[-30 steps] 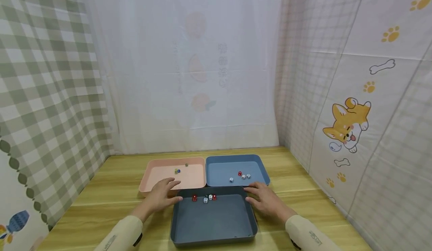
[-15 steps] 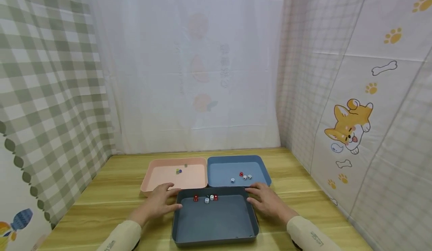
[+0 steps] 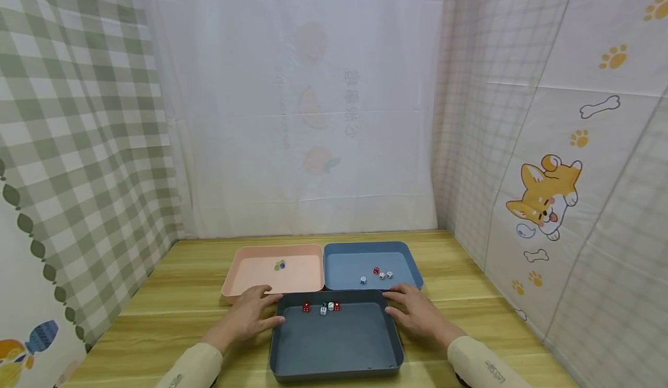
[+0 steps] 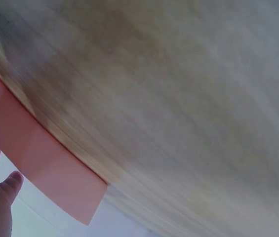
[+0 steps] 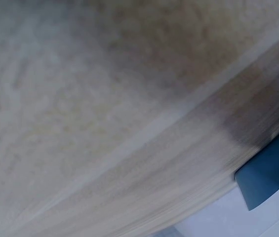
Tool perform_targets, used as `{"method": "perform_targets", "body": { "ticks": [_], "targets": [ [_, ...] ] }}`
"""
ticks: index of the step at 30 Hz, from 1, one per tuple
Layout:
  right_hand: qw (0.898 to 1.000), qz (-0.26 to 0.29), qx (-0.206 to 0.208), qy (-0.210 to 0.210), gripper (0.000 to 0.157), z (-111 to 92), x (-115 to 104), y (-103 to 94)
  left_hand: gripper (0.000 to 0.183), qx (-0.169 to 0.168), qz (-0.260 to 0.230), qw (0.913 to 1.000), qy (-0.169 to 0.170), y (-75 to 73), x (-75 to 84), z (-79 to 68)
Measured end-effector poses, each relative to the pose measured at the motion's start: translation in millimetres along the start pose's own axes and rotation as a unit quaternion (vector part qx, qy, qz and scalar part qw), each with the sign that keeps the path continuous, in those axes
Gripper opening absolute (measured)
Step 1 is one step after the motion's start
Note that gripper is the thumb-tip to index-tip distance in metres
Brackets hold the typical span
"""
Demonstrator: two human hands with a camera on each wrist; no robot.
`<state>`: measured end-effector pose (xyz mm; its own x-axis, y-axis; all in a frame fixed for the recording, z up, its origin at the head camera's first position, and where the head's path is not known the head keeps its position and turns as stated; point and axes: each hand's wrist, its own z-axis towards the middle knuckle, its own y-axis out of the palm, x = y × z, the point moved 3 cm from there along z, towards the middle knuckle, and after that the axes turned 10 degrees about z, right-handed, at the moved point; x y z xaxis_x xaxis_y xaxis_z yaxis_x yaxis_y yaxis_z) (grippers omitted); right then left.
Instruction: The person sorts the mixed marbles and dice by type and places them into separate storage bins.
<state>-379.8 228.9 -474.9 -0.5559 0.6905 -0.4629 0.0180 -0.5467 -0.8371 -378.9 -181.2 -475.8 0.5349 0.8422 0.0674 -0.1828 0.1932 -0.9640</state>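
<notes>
L hand (image 3: 245, 315) is resting at the dk gray tray (image 3: 336, 350), fingers spread + relaxed, thumb tip lying by the tray's L edge nr its far L corner. R hand (image 3: 414, 314) is mirroring that at the far R corner, also w/ fingers apart + loose; can't tell how firmly either is touching the rim. Dk gray tray is sitting nr the table's (image 3: 485, 318) near edge, abt mid-width. Inside, along its far edge, red die no. 1 (image 3: 305, 307) is lying toward the far L corner; white die no. 1 (image 3: 323, 311), white die no. 2 (image 3: 331, 306) + red die no. 2 (image 3: 336, 306) are clustering nr the middle of that edge. Pink tray (image 3: 245, 275) is standing just behind, toward the table's far L corner, holding small yellow-green + blue pcs (image 3: 282, 264), too small to ID. Blue tray (image 3: 344, 257) is sitting next to it on the R, w/ a red die no. 3 (image 3: 376, 270) + 3 white dice lying nearer its near edge. Cream sleeves (image 3: 195, 366) are covering both forearms. White curtain (image 3: 308, 202) is hanging behind the table's far edge.
</notes>
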Motion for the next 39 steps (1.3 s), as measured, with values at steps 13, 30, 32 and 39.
{"method": "perform_targets", "body": {
  "ticks": [13, 30, 32, 39],
  "targets": [
    [1.0, 0.0, -0.001, -0.001, 0.04, 1.8, -0.4, 1.5, 0.063, 0.004, 0.0, 0.9998, 0.019, -4.4, 3.8, -14.2],
    [1.0, -0.001, -0.003, 0.005, 0.038, 4.0, 1.2, -0.5, 0.07, -0.025, -0.017, 0.9993, 0.024, -3.3, 2.5, -13.2],
    [1.0, 0.004, -0.002, 0.012, 0.037, 4.9, 0.1, -1.9, 0.069, -0.026, -0.016, 0.9993, 0.023, -4.0, 3.0, -12.9],
    [0.999, 0.02, 0.014, 0.036, 0.036, 14.6, -9.7, -7.8, 0.068, -0.024, -0.011, 0.9994, 0.022, -3.9, 3.0, -12.6]
  ]
}}
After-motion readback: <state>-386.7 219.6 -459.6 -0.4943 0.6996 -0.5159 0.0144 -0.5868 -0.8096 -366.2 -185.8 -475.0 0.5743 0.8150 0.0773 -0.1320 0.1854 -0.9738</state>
